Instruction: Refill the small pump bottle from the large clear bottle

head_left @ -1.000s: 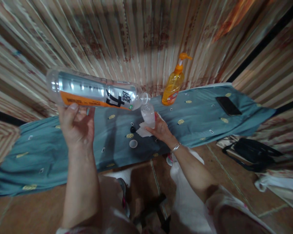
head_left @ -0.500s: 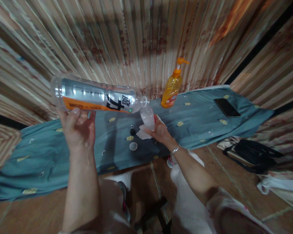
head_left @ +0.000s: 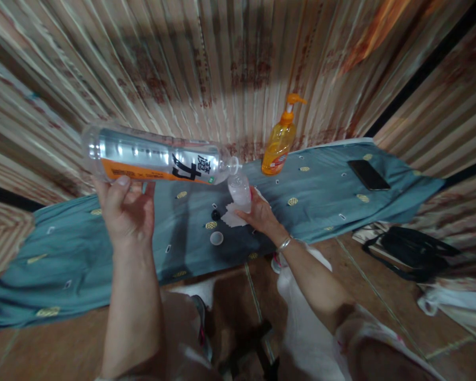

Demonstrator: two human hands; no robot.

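Note:
My left hand (head_left: 125, 211) grips a large clear plastic bottle (head_left: 154, 157) with a silver and orange label, held almost level with its open mouth pointing right. The mouth sits just above a small clear bottle (head_left: 240, 191) that my right hand (head_left: 262, 214) holds upright over the teal cloth (head_left: 321, 185). Under the small bottle lies a white tissue (head_left: 230, 217). A small black cap (head_left: 215, 214) and a round clear cap (head_left: 216, 238) rest on the cloth to the left of my right hand.
An orange pump bottle (head_left: 280, 142) stands at the back of the cloth against the striped curtain. A black phone (head_left: 368, 174) lies at the cloth's right end. A black bag (head_left: 410, 248) sits on the tiled floor at the right.
The view shifted slightly between one second ago and half a second ago. Both hands hold the same pose, with the large bottle still tipped over the small one.

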